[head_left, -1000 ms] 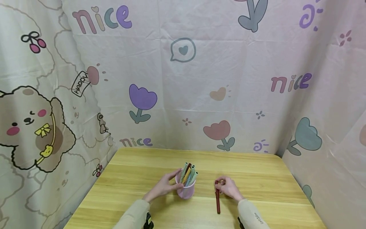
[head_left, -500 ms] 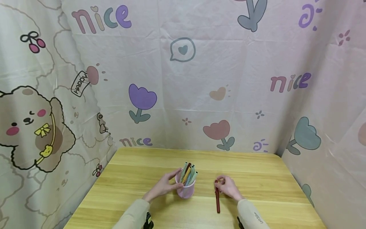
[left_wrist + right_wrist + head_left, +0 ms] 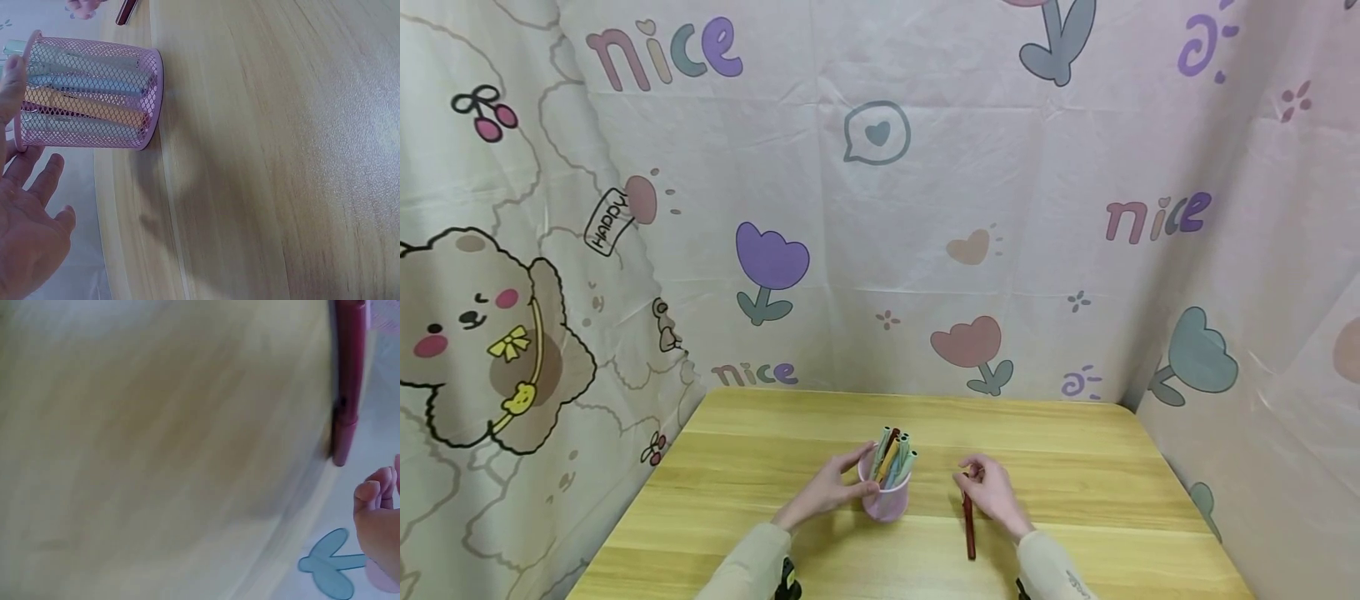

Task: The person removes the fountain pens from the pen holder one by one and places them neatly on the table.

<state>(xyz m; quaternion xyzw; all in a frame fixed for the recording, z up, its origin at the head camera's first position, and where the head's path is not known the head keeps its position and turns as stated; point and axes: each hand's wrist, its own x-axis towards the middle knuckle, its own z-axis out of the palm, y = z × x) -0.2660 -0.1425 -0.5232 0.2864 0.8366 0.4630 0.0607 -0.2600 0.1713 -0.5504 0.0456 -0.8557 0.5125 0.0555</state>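
My left hand point(image 3: 829, 492) holds a pink mesh pen holder point(image 3: 886, 507) near its rim, thumb on the near side and fingers behind. Several markers in pale green, blue, yellow and dark red stand inside point(image 3: 892, 460). In the left wrist view the holder's mesh wall point(image 3: 94, 94) shows the pens through it. To its right, a dark red pen point(image 3: 969, 529) lies on the table. Just above the pen's far end is my right hand point(image 3: 992, 492), fingers loosely bent. In the right wrist view a gap separates that hand point(image 3: 381, 500) from the pen point(image 3: 350, 369).
The wooden table point(image 3: 760, 425) reaches back to a printed cloth backdrop point(image 3: 880, 250). More cloth hangs along the left and right sides. Dark bands show at both sleeves.
My right hand has let go of the dark red pen and shifted slightly up and left. The pen stays on the table. My left hand keeps its hold on the pen holder.
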